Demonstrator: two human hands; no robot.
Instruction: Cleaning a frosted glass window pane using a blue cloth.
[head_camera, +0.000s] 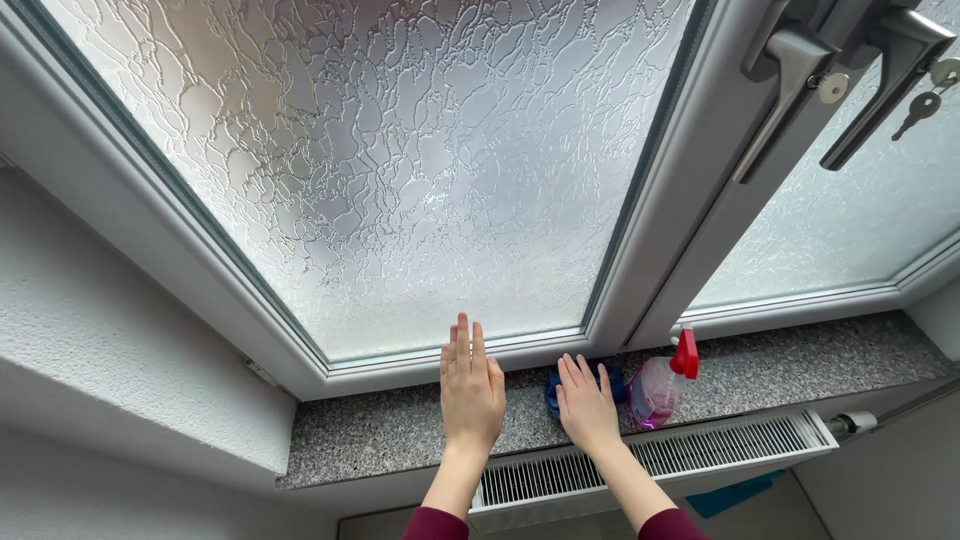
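**Technician:** Report the position of your hands.

**Supervisor:** Your left hand (471, 390) lies palm down over the granite windowsill (380, 435), fingers straight and pressed together, tips reaching the lower frame of the frosted window pane (380, 170) at 12 o'clock. It is open flat and holds nothing. Whether the palm rests on the stone or hovers just above it cannot be told from this view.

**Technician:** And the right hand?

**Supervisor:** Your right hand (586, 405) is also open, fingers slightly spread, with nothing in its grasp. Its fingertips lie over a crumpled blue cloth (553, 392), which sits on the sill at 12 o'clock from that hand, against the base of the frame. Contact with the cloth is likely but not certain.

**Technician:** What stands nearby?

**Supervisor:** A spray bottle (655, 393) with pinkish liquid and a red trigger stands upright at 3 o'clock from your right hand, just beside the cloth. It appears parked at the mullion, within reach yet off the open stretch of sill. A white radiator grille (720, 450) runs below the sill edge at 6 o'clock. Two window handles (800, 80), one with a key (918, 108) hanging, sit at 1 o'clock, well apart from both hands.
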